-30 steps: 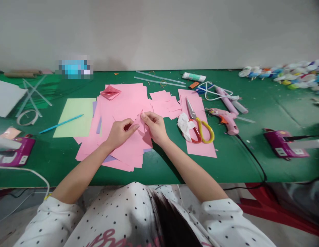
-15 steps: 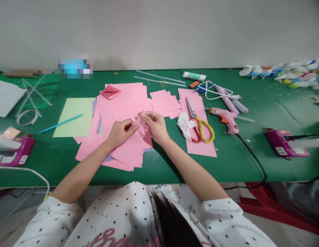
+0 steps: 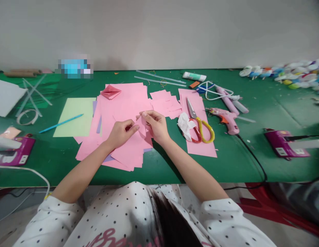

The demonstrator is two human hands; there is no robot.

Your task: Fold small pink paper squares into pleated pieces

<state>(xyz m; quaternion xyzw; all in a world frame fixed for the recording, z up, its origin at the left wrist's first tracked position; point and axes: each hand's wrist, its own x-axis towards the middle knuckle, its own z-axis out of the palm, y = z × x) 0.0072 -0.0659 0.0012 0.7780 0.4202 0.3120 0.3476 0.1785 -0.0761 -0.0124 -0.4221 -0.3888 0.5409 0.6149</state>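
Both hands meet over a broad spread of pink paper sheets [image 3: 123, 106] on the green table [image 3: 239, 168], with a small folded pink paper [image 3: 142, 128] between them. The right hand [image 3: 157, 126] pinches its upper edge, thumb on the near face and fingers curled behind. The left hand [image 3: 122, 133] is mostly closed, its thumb and forefinger reaching to the left side of the same piece and gripping it there; exactly how the fingertips sit behind it is hidden. Purple paper edges [image 3: 109, 158] peek out from the spread. On its upper left corner rests a pleated pink paper fan [image 3: 111, 92], and just right of it lie overlapping small pink paper pieces [image 3: 166, 103]. Farther right, scissors [image 3: 207, 133] with one red and one yellow handle loop lie on a long pink sheet [image 3: 202, 150], a crumpled white tissue [image 3: 184, 124] touching the red loop. Beside them is a pink hot glue gun [image 3: 225, 118], its black cord running toward the table's near edge. To the left of the spread, a blue pen [image 3: 61, 123] lies slantwise across a pale green sheet [image 3: 77, 106].
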